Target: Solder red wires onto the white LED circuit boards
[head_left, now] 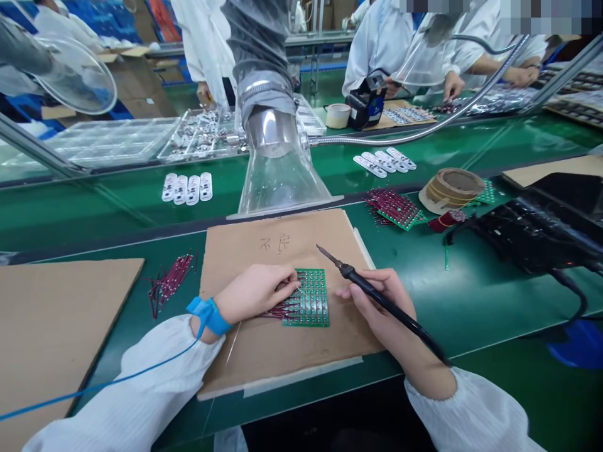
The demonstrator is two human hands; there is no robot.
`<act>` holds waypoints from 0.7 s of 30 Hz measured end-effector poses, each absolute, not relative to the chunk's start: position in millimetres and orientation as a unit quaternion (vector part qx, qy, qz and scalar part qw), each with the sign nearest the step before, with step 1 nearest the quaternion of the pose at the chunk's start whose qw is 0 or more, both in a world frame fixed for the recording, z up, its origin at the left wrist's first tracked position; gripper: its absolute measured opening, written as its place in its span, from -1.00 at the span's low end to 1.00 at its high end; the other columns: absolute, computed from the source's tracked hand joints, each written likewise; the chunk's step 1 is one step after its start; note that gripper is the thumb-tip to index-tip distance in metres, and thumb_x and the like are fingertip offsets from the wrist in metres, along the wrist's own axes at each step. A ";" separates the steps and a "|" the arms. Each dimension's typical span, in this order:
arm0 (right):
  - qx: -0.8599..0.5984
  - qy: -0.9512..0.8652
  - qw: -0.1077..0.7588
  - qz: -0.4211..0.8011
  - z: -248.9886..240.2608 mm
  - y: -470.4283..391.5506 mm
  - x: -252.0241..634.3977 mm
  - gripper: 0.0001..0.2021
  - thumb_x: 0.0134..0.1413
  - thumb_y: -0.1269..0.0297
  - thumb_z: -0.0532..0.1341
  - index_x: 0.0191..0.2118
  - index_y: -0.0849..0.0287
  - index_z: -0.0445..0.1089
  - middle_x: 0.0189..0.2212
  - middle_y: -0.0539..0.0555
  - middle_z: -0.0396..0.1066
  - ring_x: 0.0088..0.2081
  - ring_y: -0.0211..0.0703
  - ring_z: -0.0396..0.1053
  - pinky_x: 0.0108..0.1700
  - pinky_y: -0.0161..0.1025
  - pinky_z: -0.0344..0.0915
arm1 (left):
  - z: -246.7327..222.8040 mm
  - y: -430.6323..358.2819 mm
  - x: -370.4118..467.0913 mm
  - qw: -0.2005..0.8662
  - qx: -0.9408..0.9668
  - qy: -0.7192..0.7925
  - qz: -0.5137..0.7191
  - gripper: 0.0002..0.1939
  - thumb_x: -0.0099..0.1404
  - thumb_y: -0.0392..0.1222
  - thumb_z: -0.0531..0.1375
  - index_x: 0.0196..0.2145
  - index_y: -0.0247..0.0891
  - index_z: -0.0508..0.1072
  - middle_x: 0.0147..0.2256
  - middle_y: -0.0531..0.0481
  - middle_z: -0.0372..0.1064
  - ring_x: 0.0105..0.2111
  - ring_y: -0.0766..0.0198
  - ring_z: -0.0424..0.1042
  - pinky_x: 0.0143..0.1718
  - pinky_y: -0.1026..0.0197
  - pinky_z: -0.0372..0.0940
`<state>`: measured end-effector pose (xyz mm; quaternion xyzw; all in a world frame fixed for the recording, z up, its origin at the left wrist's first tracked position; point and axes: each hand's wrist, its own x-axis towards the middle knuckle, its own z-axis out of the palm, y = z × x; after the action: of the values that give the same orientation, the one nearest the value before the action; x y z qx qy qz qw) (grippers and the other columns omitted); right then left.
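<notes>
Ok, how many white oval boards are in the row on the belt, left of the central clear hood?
4, side by side on the green belt, left of the clear hood: leftmost board, second board, third board, rightmost board. None in this row looks hidden.

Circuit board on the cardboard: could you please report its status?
Right hand holding soldering iron, tip off circuit board. Left hand at board's left edge, near red wires. Board on cardboard; left hand hides one corner.
</notes>
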<state>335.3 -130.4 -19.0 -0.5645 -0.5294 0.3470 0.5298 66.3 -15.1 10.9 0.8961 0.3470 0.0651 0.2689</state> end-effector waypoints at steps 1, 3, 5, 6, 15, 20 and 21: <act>-0.565 -0.530 0.533 0.341 -20.0 -131.5 336.1 -0.73 0.42 0.04 0.38 0.04 0.03 0.39 -0.26 0.10 0.74 -0.21 0.01 0.76 -0.10 -0.06 0.69 | 13.4 -16.2 66.5 0.262 0.899 0.345 0.066 -0.73 0.65 -0.02 0.11 -0.15 -0.20 0.50 -0.33 0.04 0.57 -0.37 0.23 0.49 -0.30 0.19 0.21; -0.563 -0.539 0.539 0.320 -21.9 -132.7 338.7 -0.74 0.41 0.03 0.39 0.00 0.03 0.40 -0.29 0.09 0.73 -0.26 -0.01 0.75 -0.16 -0.09 0.68 | 18.0 -19.4 67.4 0.249 0.901 0.344 0.083 -0.71 0.67 -0.02 0.09 -0.16 -0.20 0.50 -0.27 0.02 0.56 -0.32 0.22 0.50 -0.27 0.19 0.25; -0.559 -0.547 0.547 0.298 -22.9 -132.4 341.3 -0.75 0.42 0.01 0.37 -0.06 0.03 0.41 -0.31 0.09 0.71 -0.29 -0.03 0.73 -0.24 -0.13 0.66 | 20.1 -23.3 68.9 0.237 0.901 0.348 0.103 -0.70 0.67 -0.02 0.09 -0.15 -0.20 0.50 -0.16 -0.03 0.54 -0.27 0.22 0.50 -0.25 0.18 0.29; -0.557 -0.548 0.552 0.292 -22.9 -131.8 342.2 -0.76 0.44 0.00 0.35 -0.09 0.04 0.42 -0.33 0.09 0.70 -0.32 -0.05 0.72 -0.28 -0.16 0.64 | 20.0 -25.1 69.8 0.233 0.900 0.351 0.110 -0.71 0.66 -0.02 0.09 -0.15 -0.20 0.50 -0.11 -0.05 0.51 -0.27 0.23 0.49 -0.24 0.18 0.30; -0.521 -0.563 0.568 0.297 -20.5 -131.5 344.3 -0.86 0.44 0.14 0.35 -0.13 0.05 0.46 -0.45 -0.04 0.59 -0.50 -0.19 0.57 -0.48 -0.32 0.47 | 13.4 -26.4 69.8 0.269 0.885 0.369 0.091 -0.80 0.62 -0.07 0.15 -0.15 -0.18 0.49 0.08 -0.05 0.43 -0.23 0.22 0.51 -0.19 0.09 0.39; -0.536 -0.579 0.543 0.286 -21.7 -133.0 345.4 -0.85 0.43 0.15 0.35 -0.19 0.05 0.46 -0.49 -0.04 0.56 -0.55 -0.19 0.53 -0.51 -0.30 0.42 | 12.4 -25.9 70.7 0.268 0.885 0.368 0.101 -0.78 0.62 -0.06 0.16 -0.18 -0.18 0.49 0.06 -0.03 0.45 -0.24 0.25 0.51 -0.19 0.11 0.40; -0.540 -0.585 0.536 0.280 -21.5 -132.9 345.6 -0.85 0.43 0.15 0.35 -0.20 0.05 0.46 -0.49 -0.04 0.55 -0.55 -0.19 0.52 -0.51 -0.30 0.41 | 12.1 -26.3 71.1 0.266 0.884 0.370 0.101 -0.79 0.62 -0.06 0.17 -0.18 -0.18 0.48 0.06 -0.02 0.45 -0.24 0.25 0.51 -0.18 0.11 0.40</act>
<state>345.6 -132.9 -21.5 -0.5404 -0.5847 0.2799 0.5364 71.1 -26.3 12.1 0.8841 0.3704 0.1011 0.2664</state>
